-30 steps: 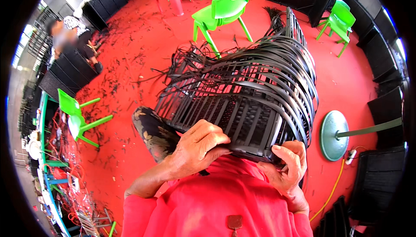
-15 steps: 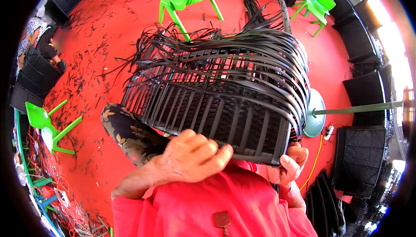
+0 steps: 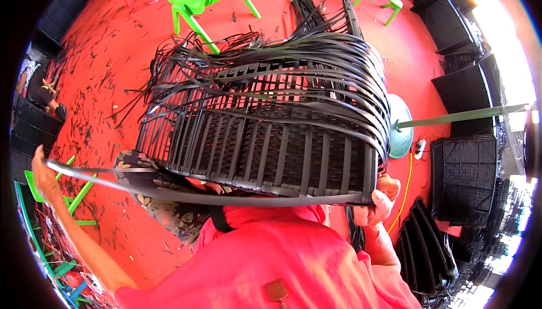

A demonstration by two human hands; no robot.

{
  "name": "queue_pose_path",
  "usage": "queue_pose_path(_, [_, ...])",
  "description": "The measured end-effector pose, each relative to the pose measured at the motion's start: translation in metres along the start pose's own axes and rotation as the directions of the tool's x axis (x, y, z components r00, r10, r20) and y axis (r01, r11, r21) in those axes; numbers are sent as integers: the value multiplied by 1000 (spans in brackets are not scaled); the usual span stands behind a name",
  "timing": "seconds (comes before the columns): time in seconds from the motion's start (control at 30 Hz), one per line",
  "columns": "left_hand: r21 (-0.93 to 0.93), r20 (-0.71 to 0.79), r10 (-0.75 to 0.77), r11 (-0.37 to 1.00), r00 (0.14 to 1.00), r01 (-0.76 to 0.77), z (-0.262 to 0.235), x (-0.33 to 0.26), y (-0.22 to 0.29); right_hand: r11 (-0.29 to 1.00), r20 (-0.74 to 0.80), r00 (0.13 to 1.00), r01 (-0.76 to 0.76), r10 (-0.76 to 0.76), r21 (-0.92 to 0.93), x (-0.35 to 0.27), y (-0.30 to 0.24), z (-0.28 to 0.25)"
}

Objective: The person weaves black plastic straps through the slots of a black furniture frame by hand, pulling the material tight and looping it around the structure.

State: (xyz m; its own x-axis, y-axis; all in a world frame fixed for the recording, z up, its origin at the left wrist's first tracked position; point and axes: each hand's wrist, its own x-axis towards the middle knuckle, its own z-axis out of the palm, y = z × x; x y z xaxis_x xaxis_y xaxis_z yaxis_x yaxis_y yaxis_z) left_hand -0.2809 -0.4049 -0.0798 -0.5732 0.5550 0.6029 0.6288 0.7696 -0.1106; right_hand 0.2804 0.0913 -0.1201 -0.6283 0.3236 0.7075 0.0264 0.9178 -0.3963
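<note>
Black rectangular woven plastic-strip panel [image 3: 265, 154] before the red-shirted torso [image 3: 265, 247]: left hand [image 3: 43, 172] grasps a long, flat black strip [image 3: 226, 200], best kept taut and untwisted while the right hand [image 3: 384, 197] pinches the panel's near-right corner.

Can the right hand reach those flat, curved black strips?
Probably yes: the right hand is at the near right corner of the woven black panel, the flat, curved black strips just beyond, nothing visibly between.
</note>
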Motion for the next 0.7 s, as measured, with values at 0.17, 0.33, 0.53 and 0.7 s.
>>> queue_pose_path(0.17, [184, -14, -107, 977, 994, 108, -5, -31, -181, 993, -25, 1000, -15, 18, 121, 3, 6, -2])
queue_pose_path(0.33, [235, 3, -94, 968, 996, 91, 1, 7, -253, 993, -63, 998, -18, 25, 117, -1, 13, -15])
queue_pose_path(0.53, [-159, -156, 146, 972, 977, -171, 4, 115, 62, 953, 118, 991, -101, 70, 286, 42, 8, -42])
queue_pose_path(0.7, [-208, -429, 460, 787, 777, -581, -60, 152, 342, 373, 414, 739, -643, 532, 669, 135, -9, -41])
